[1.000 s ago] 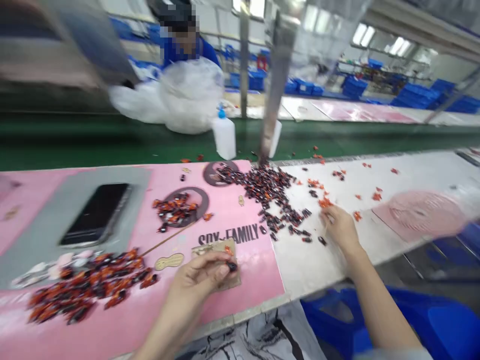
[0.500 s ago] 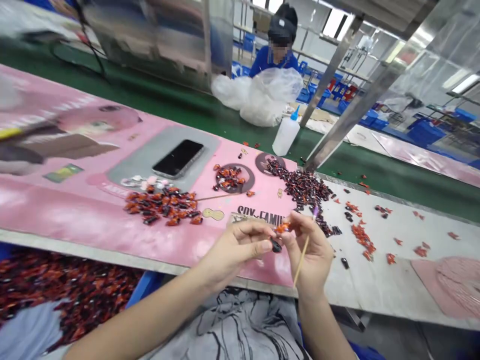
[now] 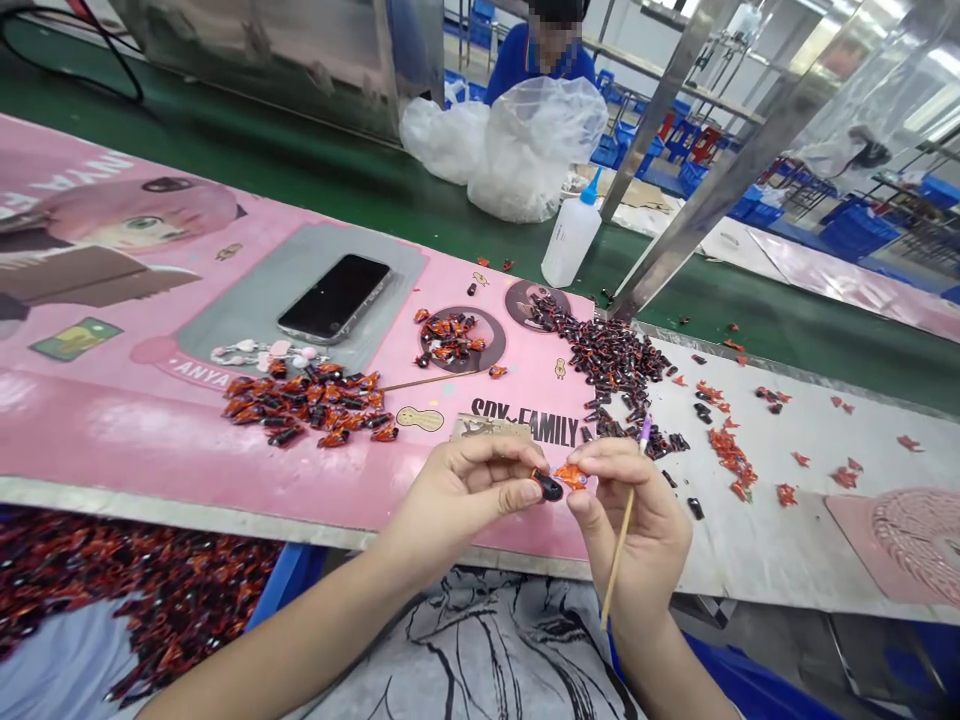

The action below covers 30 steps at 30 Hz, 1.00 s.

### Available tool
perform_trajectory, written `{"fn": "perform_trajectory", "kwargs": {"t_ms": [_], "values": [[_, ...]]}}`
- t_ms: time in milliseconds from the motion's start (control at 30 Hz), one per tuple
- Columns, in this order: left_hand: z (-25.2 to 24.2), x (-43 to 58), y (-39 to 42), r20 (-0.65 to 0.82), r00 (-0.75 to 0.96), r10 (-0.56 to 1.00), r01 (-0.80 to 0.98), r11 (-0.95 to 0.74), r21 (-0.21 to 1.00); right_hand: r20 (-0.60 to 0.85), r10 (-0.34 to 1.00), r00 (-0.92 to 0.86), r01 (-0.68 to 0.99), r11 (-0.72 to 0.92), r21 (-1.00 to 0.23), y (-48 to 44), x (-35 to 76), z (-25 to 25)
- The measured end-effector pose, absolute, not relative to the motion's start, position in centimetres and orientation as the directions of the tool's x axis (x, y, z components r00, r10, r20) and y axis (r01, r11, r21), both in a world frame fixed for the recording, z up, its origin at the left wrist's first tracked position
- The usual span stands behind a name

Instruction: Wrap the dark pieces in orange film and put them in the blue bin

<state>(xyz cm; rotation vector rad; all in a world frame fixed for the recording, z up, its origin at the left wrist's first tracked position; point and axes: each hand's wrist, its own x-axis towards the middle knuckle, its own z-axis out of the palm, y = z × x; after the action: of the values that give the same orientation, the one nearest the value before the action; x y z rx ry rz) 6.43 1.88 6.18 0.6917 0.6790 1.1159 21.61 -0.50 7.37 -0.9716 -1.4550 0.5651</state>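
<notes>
Well, behind and left of the grip, a mound of orange-and-dark pieces [image 3: 300, 405] remains on the pink printed mat [image 3: 150, 430]. The left hand [image 3: 465, 490] pinches a small dark piece [image 3: 549, 486] narrowly between thumb and fingers, its long axis roughly level, its end pointing right into an orange scrap [image 3: 571, 476] at the right hand's [image 3: 637, 520] fingertips. That hand also holds a wooden stick [image 3: 619, 560]. Right of the grip, bare dark pieces [image 3: 615, 365] lie heaped, with loose orange scraps [image 3: 731, 460] across the white board [image 3: 795, 540].

2 hands [image 3: 465, 495] [image 3: 637, 530], 1 stick [image 3: 621, 550], 1 phone [image 3: 334, 298]
</notes>
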Motion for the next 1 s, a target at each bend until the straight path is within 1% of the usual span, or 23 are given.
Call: {"fn": "perform_trajectory", "kwargs": {"t_ms": [100,200,333,433,500,567,700,767,900,1000], "values": [[6.4,6.5,2.1,-0.128,0.273,0.954,-0.555,0.264,0.789,0.584,0.809,0.068,0.322,0.536,-0.780,-0.7,21.2,7.1],[6.5,6.5,2.1,-0.150,0.242,0.959,-0.543,0.262,0.798,0.602,0.799,0.022,0.406,0.543,-0.735,-0.8,21.1,7.0],[6.4,6.3,2.0,-0.187,0.143,0.972,-0.500,0.234,0.834,0.620,0.782,-0.055,0.446,0.575,-0.686,-0.6,21.1,6.9],[6.3,6.3,2.0,-0.185,0.120,0.975,-0.463,0.220,0.859,0.643,0.760,-0.094,0.469,0.603,-0.645,-0.3,21.2,6.7],[6.5,6.2,2.1,-0.148,0.124,0.981,-0.450,0.189,0.873,0.664,0.742,-0.092,0.479,0.618,-0.623,-0.2,21.1,6.6],[6.8,6.1,2.1,-0.080,0.119,0.990,-0.422,0.123,0.898,0.683,0.724,-0.095,0.480,0.635,-0.606,-0.2,21.0,6.6],[7.4,5.9,2.1,0.073,0.085,0.994,-0.276,-0.047,0.960,0.711,0.694,-0.113,0.468,0.668,-0.578,-0.5,20.5,7.1],[7.4,5.9,2.0,0.128,0.076,0.989,-0.249,-0.105,0.963,0.706,0.701,-0.102,0.470,0.659,-0.587,-0.6,20.3,7.3],[7.2,6.2,2.1,0.158,0.068,0.985,-0.247,-0.137,0.959,0.661,0.748,-0.063,0.504,0.596,-0.626,-0.8,20.2,7.4],[7.0,6.3,2.2,0.181,0.077,0.980,-0.242,-0.158,0.957,0.658,0.751,-0.059,0.534,0.581,-0.615,-0.9,20.5,7.2]]}}
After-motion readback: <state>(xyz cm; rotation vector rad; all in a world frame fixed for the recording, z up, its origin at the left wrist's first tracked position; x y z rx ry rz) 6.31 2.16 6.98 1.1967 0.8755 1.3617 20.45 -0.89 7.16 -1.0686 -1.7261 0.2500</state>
